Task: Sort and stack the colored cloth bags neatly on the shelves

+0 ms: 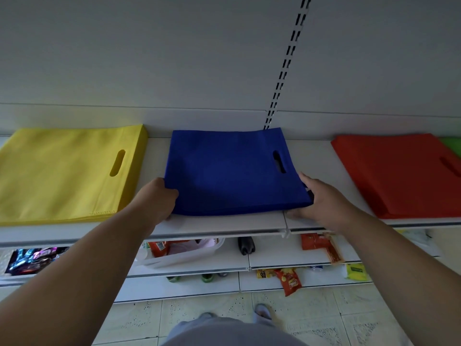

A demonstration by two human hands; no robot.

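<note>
A stack of blue cloth bags (232, 171) lies flat in the middle of the white top shelf (224, 226). My left hand (157, 201) grips the stack's near left corner, fingers tucked under its edge. At the near right corner my right hand (321, 201) holds the stack, thumb low along the front edge and fingers against the right side. A yellow stack (67, 171) lies on the left of the shelf. To the right lies a red stack (399, 173), with a green bag (451, 143) peeking out behind it.
Lower shelves hold snack packets (289, 280), a white basket (184, 253), a dark bottle (245, 245) and foil-wrapped sweets (32, 258). A slotted upright (287, 66) runs up the white back wall. My feet stand on the tiled floor (324, 318).
</note>
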